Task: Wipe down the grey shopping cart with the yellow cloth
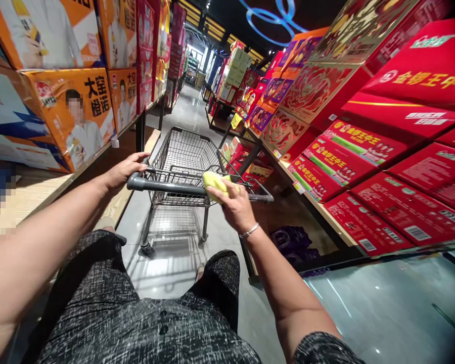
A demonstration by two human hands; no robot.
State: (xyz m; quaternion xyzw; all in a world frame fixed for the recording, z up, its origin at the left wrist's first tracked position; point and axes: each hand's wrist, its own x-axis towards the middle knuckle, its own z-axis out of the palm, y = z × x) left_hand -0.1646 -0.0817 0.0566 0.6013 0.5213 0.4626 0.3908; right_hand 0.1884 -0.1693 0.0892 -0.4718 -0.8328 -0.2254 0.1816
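A shopping cart (189, 151) with a dark wire basket stands in front of me, its grey handle bar (170, 185) running across. My right hand (235, 205) is closed on a yellow cloth (215, 183), which presses against the bar right of its middle. At the bar's left end, my left hand (127, 172) rests on the cart's frame, fingers curled over the corner by the wire rim. Its fingertips are partly hidden behind the handle's end. No goods show inside the basket.
Orange drink cartons (72, 111) are stacked on a shelf close at left. Red gift boxes (394, 202) fill a slanting shelf (326, 222) at right, near the cart. A grey tiled aisle (187, 106) runs ahead between displays. Purple packages (291, 240) lie under the right shelf.
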